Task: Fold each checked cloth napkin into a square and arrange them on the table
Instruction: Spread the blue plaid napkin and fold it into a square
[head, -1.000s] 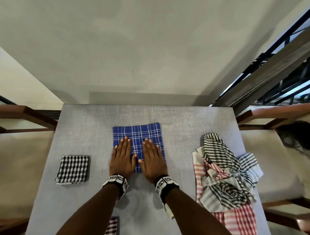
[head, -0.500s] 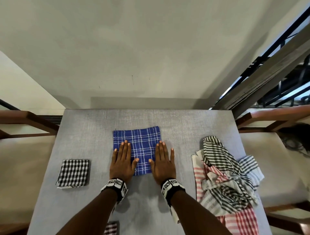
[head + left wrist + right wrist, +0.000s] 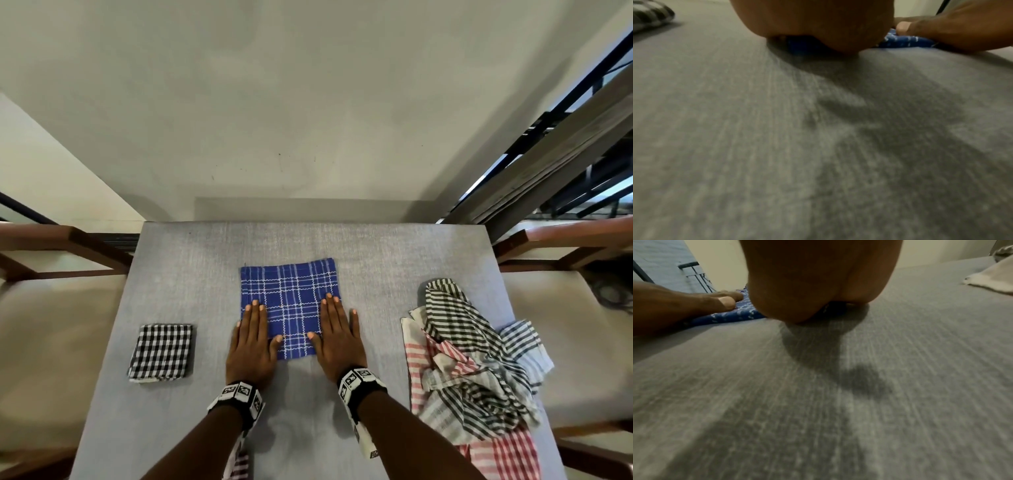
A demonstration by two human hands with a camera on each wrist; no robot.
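A blue checked napkin lies folded flat in the middle of the grey table. My left hand presses flat on its near left edge, fingers straight. My right hand presses flat on its near right edge, with the outer fingers on the table. In the left wrist view the palm hides most of the blue cloth. The right wrist view shows the blue napkin beside the palm. A folded black-and-white checked napkin lies at the left.
A loose heap of striped and red checked cloths covers the table's right side. Another red checked cloth peeks out under my left forearm at the near edge. Wooden chair frames stand on both sides. A wall is beyond the far edge.
Both hands have slid apart over the blue napkin, from its middle out to its left and right edges. The napkin lies flatter.
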